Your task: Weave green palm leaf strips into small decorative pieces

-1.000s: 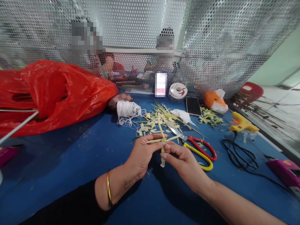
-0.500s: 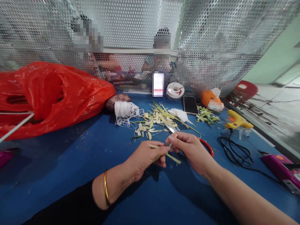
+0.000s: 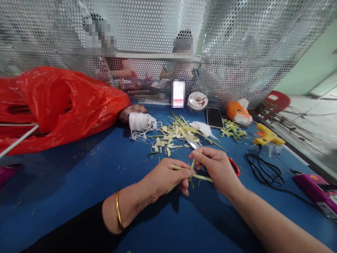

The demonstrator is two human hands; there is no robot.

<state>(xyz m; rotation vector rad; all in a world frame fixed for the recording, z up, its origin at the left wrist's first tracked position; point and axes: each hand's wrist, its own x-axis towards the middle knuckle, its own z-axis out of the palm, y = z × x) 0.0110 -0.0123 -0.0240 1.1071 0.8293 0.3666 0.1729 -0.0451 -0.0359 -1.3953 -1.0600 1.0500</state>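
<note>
Both my hands work a small piece made of pale green leaf strips (image 3: 193,175) just above the blue table (image 3: 79,182). My left hand (image 3: 164,177), with a gold bangle at the wrist, pinches one strip between thumb and fingers. My right hand (image 3: 214,167) pinches another strip end that stands up between its fingertips. The two hands nearly touch at the crossing of the strips. Red-and-yellow-handled scissors (image 3: 234,167) lie on the table, mostly hidden behind my right hand, with their blade tip (image 3: 191,143) showing.
Leaf cuttings (image 3: 175,135), white thread (image 3: 140,123) and a big red plastic bag (image 3: 58,103) lie beyond my hands. A phone (image 3: 213,117), a tape roll (image 3: 197,101), a yellow glue gun (image 3: 268,137) with a black cord (image 3: 263,172) and a purple device (image 3: 318,193) sit on the right. People sit behind the perforated screen (image 3: 237,52).
My right hand rose from under the strips to above them, covering the scissors, and now pinches an upright strip end. My left hand stayed pinched on the strips.
</note>
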